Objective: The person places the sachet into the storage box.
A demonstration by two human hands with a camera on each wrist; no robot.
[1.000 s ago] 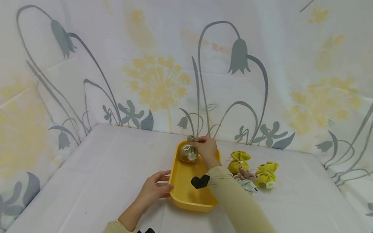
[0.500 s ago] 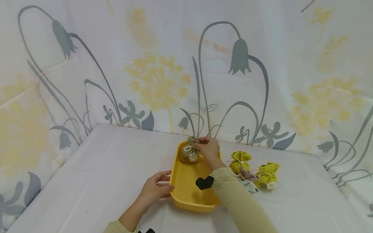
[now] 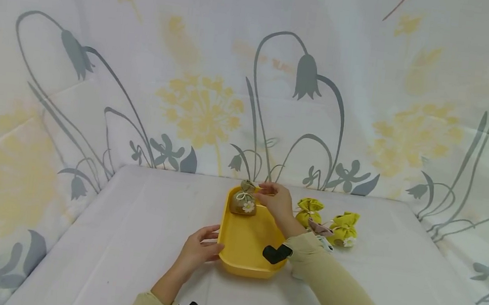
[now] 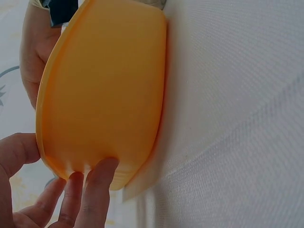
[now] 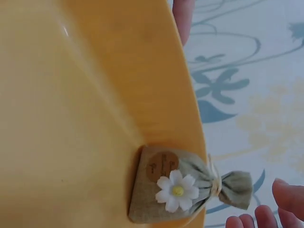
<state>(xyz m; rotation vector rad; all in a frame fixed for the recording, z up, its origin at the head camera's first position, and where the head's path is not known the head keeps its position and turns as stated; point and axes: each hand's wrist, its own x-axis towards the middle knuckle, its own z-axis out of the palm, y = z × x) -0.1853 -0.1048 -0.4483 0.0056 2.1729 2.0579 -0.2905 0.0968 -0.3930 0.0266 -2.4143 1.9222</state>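
One small brown cloth pouch with a white daisy is set in the far end of the yellow plastic tray, which is touched by the loose left hand, while the right hand is held open beside it and the yellow-green pouches are left on the white table to the right.

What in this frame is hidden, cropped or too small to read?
- Round label on the brown sachet, right wrist view: print too small.
- Pale sachets, head view: partly hidden by the right sleeve.
- Right hand, right wrist view: cut off by the frame edge.
- Tray interior, left wrist view: only the underside shows.

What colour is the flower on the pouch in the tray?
White petals, yellow centre, on the olive-brown pouch; clearest in the right wrist view.
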